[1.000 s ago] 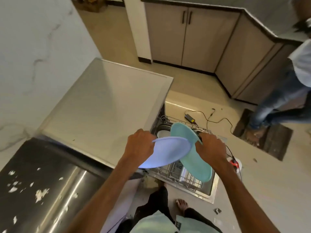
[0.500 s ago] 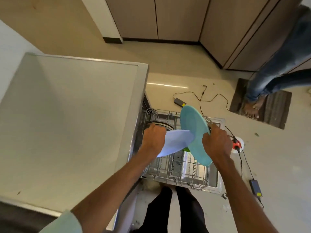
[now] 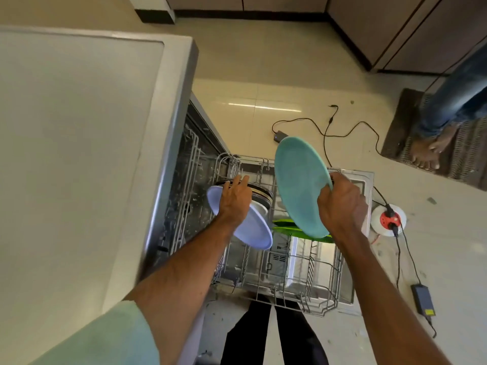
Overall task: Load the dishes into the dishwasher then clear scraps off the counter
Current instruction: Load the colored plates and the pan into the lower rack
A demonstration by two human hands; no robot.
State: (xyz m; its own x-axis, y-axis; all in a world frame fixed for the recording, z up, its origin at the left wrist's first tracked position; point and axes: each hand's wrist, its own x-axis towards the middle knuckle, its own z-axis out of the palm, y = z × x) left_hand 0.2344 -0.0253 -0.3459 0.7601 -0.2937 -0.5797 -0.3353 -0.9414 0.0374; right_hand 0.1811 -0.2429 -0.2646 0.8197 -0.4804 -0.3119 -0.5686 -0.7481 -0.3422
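No word, brand or number could be read anywhere in the frame. A small yellow label sat on the black power adapter, but its print was too small to make out.
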